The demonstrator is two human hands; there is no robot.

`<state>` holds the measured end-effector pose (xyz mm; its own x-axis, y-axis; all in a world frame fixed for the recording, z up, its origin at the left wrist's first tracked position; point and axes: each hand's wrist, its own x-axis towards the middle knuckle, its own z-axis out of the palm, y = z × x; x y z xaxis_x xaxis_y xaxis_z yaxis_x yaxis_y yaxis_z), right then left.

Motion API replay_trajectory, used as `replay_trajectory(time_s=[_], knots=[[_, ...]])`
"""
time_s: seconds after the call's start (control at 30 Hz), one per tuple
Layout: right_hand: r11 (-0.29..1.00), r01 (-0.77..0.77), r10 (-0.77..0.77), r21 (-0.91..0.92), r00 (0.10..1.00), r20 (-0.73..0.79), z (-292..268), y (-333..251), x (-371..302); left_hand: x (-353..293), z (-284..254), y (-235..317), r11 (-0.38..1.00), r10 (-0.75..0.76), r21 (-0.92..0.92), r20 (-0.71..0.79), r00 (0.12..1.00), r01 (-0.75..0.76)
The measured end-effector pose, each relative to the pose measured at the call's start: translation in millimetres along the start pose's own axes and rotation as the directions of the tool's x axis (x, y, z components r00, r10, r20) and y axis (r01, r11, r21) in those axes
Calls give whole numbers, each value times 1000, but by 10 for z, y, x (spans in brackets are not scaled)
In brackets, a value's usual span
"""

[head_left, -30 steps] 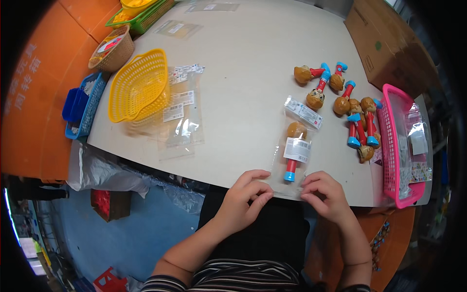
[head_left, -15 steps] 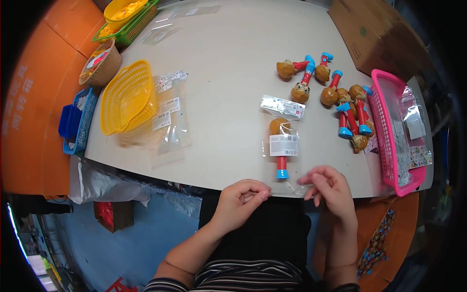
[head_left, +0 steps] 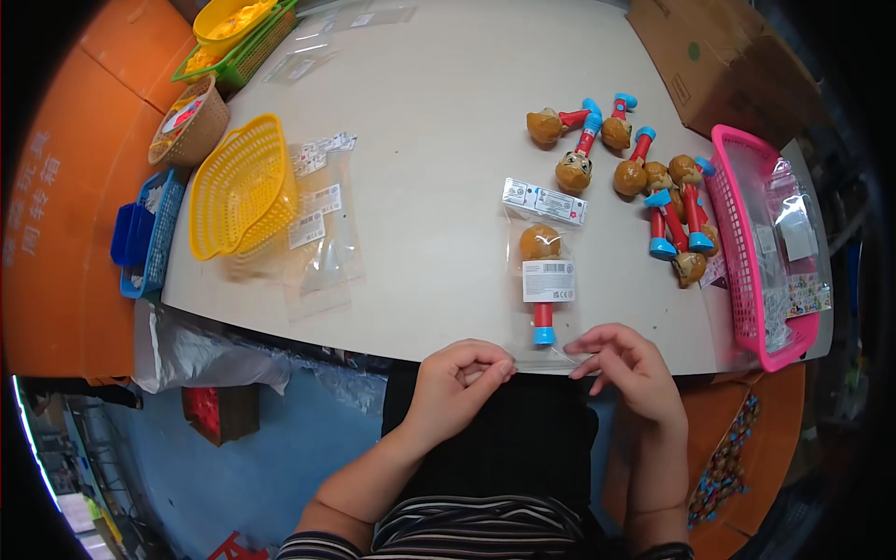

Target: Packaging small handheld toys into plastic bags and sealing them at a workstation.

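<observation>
In front of me a clear plastic bag lies near the table's front edge. Inside it is a toy figure with a round brown head, red body and blue foot; a white label covers its middle. A printed header strip tops the bag. My left hand is closed at the bag's lower left corner, thumb against fingers. At the lower right corner, my right hand has its bent fingers apart, the tips touching the film. Several loose toy figures lie beyond, to the right.
A pink basket with clear bags stands at right, below a cardboard box. On the left are a yellow basket, labelled empty bags, a blue basket and a wicker basket. An orange bin of figures sits below right.
My right fingers have shifted slightly left along the bag's lower edge. The left hand keeps its place at the corner. Everything on the table shows a slight shift from camera movement.
</observation>
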<state>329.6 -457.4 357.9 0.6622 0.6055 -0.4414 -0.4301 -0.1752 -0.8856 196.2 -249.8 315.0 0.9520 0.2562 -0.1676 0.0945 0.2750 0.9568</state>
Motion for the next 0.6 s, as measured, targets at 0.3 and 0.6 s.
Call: replay_trajectory(time_s=[0.3, 0.6], knots=[[976, 97, -97, -196, 995, 9, -26, 182, -56, -19, 35, 44, 999, -29, -17, -24, 999, 28], [999, 23, -26, -32, 995, -100, -51, 261, -13, -2, 18, 24, 982, -181, -59, -56, 982, 178]])
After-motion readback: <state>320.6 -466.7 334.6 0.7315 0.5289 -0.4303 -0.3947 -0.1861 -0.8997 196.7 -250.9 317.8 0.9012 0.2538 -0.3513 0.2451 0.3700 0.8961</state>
